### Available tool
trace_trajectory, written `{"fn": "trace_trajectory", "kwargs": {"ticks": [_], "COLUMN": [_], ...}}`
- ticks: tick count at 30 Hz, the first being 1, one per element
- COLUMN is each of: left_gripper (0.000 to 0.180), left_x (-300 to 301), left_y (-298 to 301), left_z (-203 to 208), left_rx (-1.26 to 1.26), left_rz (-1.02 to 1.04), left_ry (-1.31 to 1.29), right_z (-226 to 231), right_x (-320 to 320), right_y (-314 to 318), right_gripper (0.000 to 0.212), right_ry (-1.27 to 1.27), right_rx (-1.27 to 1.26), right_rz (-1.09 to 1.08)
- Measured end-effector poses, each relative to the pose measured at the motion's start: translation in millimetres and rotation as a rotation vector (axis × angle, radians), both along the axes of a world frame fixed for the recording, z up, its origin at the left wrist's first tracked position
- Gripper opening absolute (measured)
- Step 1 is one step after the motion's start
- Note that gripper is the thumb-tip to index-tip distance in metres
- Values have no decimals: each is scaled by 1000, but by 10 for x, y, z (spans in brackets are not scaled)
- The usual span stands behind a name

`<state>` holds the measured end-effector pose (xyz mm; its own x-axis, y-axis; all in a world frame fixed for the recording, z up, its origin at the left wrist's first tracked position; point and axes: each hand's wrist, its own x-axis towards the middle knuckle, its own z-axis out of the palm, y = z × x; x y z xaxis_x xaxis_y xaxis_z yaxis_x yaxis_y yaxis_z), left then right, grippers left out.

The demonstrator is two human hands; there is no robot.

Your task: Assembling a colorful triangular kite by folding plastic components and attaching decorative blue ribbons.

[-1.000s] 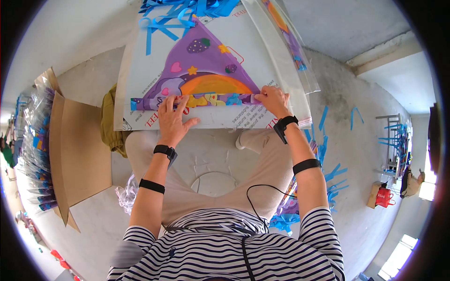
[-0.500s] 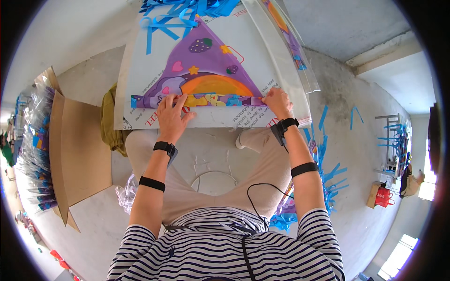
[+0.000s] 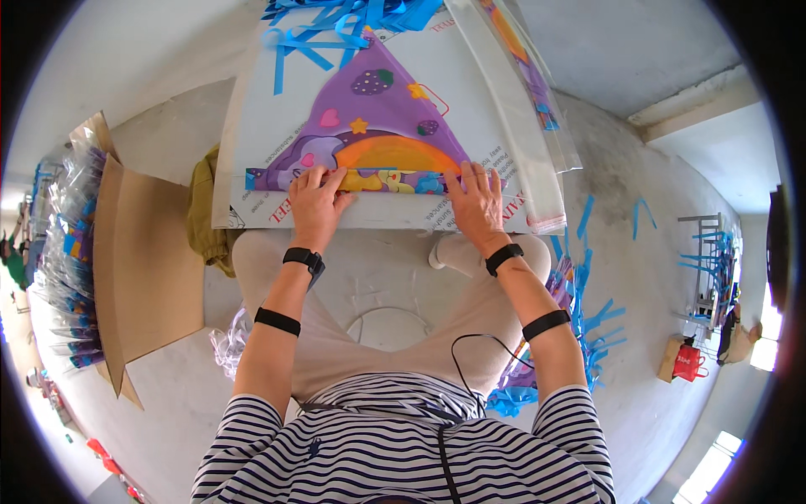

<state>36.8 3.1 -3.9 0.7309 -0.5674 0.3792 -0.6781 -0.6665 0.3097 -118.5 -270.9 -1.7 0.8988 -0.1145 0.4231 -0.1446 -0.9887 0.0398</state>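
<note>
A purple triangular kite (image 3: 365, 97), printed with an orange arc, hearts, stars and berries, lies flat on a white board (image 3: 277, 97). Along its near edge runs a narrow, colourful rolled or folded band (image 3: 393, 181). My left hand (image 3: 315, 208) rests its fingertips on the left part of this band, thumb held apart on the near side. On the band's right end lies my right hand (image 3: 477, 210), fingers stretched forward and slightly spread. Neither hand is closed round anything I can see. The band beneath the fingers is hidden.
Blue ribbons (image 3: 395, 15) pile at the board's far edge. A clear plastic sleeve with a printed strip (image 3: 525, 71) lies at far right. An open cardboard box (image 3: 155, 260) and bagged goods (image 3: 71, 260) stand left. More blue ribbons (image 3: 600, 323) lie right of my leg.
My right hand has shifted left and turned from the band's right tip to lie over the band with fingers forward. My left hand stays on the band. The whole view has shifted slightly.
</note>
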Motion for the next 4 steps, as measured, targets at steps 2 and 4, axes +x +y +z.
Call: {"fn": "trace_trajectory", "kwargs": {"ticks": [2, 4], "left_gripper": [53, 52], "left_x": [10, 35], "left_y": [-11, 1], "left_z": [14, 23], "left_rx": [12, 49], "left_rz": [1, -20], "left_ry": [-9, 0], "right_z": [-82, -158], "right_x": [13, 34], "right_y": [-3, 6], "right_gripper": [50, 53], "right_ry": [79, 130], "right_rx": [35, 56], "right_rz": [92, 112]}}
